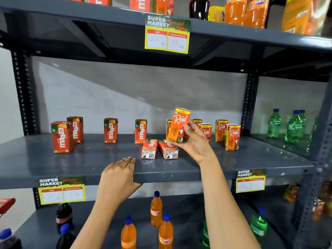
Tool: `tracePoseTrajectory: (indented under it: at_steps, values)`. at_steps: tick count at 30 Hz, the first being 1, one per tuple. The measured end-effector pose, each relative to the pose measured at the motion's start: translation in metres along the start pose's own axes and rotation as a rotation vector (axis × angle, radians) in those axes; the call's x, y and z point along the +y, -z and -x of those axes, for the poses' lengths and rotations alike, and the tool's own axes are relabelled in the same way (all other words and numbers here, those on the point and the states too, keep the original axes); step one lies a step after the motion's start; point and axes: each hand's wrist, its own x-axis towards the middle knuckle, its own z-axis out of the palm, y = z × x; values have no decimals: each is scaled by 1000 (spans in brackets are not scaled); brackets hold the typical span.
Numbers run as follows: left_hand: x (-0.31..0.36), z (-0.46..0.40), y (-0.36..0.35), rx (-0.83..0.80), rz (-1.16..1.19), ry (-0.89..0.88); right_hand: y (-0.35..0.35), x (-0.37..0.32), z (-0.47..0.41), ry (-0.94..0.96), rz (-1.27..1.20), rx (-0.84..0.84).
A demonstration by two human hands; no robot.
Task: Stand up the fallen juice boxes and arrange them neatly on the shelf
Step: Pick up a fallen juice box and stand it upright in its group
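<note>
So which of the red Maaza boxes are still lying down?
The two Maaza boxes side by side near the shelf's front, below the right hand, bottoms facing out. The other four stand upright.

supermarket: price tags [167, 34], stocked shelves [71, 159]

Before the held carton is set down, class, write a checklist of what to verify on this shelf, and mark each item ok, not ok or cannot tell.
1. Right hand grips the orange Real litchi juice carton securely: ok.
2. Held carton upright: not ok, it tilts.
3. Left hand steadies on the grey metal shelf edge, holding nothing: ok.
4. Two red Maaza cartons standing: not ok, both lie flat.
5. Free gap among the standing Real cartons: cannot tell, the hand hides it.
</note>
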Motion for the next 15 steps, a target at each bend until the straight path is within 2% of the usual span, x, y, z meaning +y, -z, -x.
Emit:
tracePoseTrajectory:
  at_steps: [3,6,11,13,15]
  values:
    - [0,0,1,1,7,4,6,-9,-8,12,307,196]
    - [1,1,1,-8,9,7,6,-12,-16,-68,621,317]
    - [1,1,1,-8,13,5,10,-1,-20,-217,796,347]
    - [1,1,2,1,16,-2,9,0,-17,-219,848,381]
    - [2,1,3,2,14,-1,8,-5,-13,-215,1066,410]
